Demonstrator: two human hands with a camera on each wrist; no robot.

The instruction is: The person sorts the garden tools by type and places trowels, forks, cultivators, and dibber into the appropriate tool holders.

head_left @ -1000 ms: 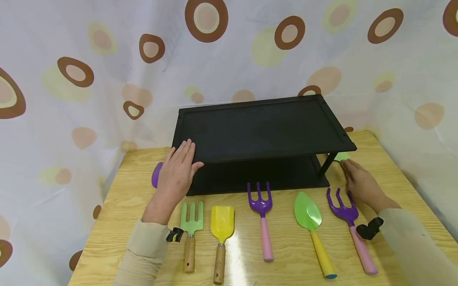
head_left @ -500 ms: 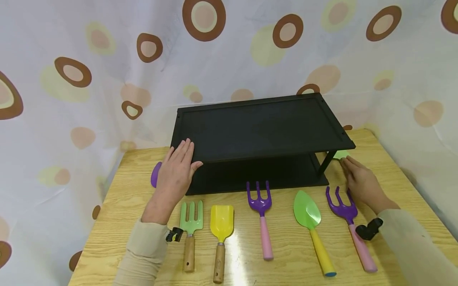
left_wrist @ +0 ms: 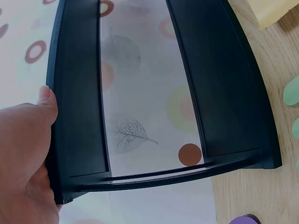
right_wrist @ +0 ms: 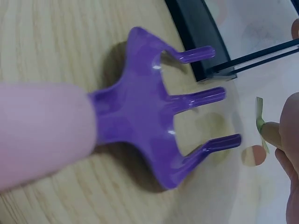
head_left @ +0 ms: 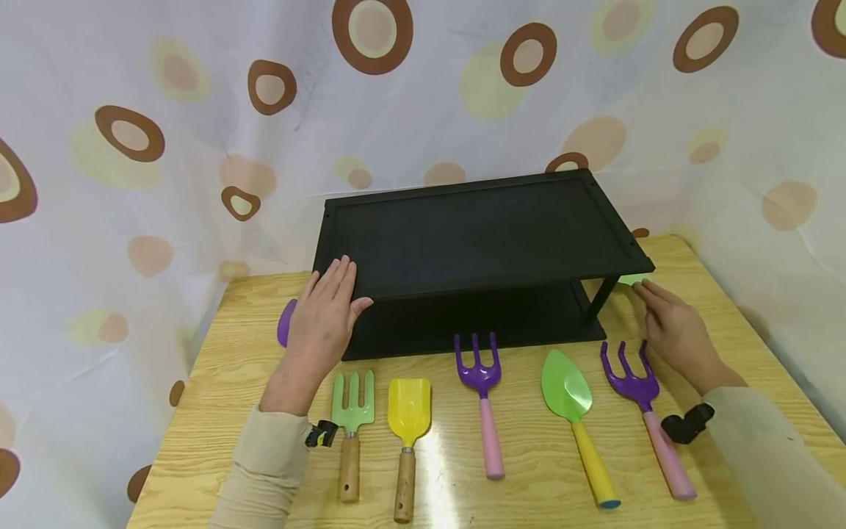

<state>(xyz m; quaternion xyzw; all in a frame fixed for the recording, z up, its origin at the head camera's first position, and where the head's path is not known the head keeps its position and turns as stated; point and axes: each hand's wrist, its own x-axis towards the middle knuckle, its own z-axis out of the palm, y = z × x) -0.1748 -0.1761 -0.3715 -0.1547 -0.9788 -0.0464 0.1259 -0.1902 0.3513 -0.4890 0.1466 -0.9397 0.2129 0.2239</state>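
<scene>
My left hand (head_left: 322, 323) rests on the front left corner of the black two-tier rack (head_left: 482, 235), fingers straight along the top panel. In the left wrist view the thumb (left_wrist: 46, 100) lies at the edge of that panel. Beyond the rack's right front post, my right hand (head_left: 677, 334) pinches a thin, light green piece (head_left: 634, 279) between thumb and fingers. The right wrist view has this green piece (right_wrist: 259, 116) nearly edge-on; the rack hides part of it in the head view. Closest to the right hand lies a purple rake (head_left: 636, 383) with a pink handle.
Along the table's (head_left: 218, 411) front lie a green fork (head_left: 353, 411), yellow shovel (head_left: 409, 411), purple fork (head_left: 480, 376) and green trowel (head_left: 567, 386). A purple piece (head_left: 286, 323) shows beside the left hand. Patterned cloth (head_left: 423, 88) hangs behind the rack.
My right hand has moved slightly farther from me, and the green piece now shows as a thinner strip. The left hand keeps its place on the rack; the head view has shifted a little.
</scene>
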